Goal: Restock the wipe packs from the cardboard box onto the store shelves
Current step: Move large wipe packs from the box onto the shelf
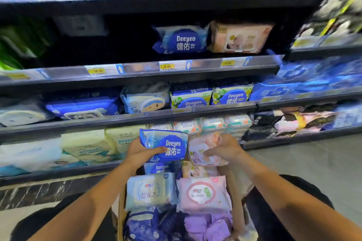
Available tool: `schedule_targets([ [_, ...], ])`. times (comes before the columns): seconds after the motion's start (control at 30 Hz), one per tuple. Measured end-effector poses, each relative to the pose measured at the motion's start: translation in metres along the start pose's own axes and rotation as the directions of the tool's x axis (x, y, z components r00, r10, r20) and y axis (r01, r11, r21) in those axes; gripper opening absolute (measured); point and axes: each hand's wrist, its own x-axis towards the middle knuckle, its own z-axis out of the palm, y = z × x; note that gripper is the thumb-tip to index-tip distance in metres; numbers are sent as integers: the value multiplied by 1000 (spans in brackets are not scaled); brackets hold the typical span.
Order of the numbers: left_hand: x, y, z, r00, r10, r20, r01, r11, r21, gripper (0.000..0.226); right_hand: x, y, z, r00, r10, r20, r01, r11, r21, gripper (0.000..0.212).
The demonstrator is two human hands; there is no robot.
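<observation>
My left hand (140, 151) grips a blue Deeyeo wipe pack (166, 146) just above the cardboard box (121, 217). My right hand (225, 148) holds a pink baby wipe pack (199, 152) beside it. Below them the box holds more packs: a pale blue pack (149, 191), a pink pack (203, 193), dark blue packs (143, 225) and purple packs (207, 227). On the upper shelf (137, 68) stand one matching blue Deeyeo pack (182, 40) and one pink pack (239, 38); the space to their left is dark.
Lower shelves carry several blue, green-trimmed and cream wipe packs (192, 98). Price tags (167, 66) line the shelf edges. A neighbouring shelf unit (313, 92) stands at the right, with grey floor (313, 162) in front. My knees flank the box.
</observation>
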Motion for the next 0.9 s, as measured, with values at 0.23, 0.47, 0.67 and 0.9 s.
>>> schedule_targets([
  [0.23, -47, 68, -18, 982, 175, -70, -181, 979, -97, 43, -66, -32, -89, 973, -187, -132, 211, 956, 205, 39],
  [0.47, -78, 141, -34, 920, 372, -123, -390, 899, -198, 43, -111, -57, -148, 926, -230, -300, 343, 844, 412, 39],
  [0.67, -88, 200, -31, 885, 436, -164, -466, 825, -321, 36, -124, -79, -178, 887, -232, -400, 428, 736, 524, 41],
  [0.9, -62, 254, -23, 969, 188, -162, -246, 806, -539, 54, -114, -91, -189, 886, -177, -428, 437, 628, 644, 36],
])
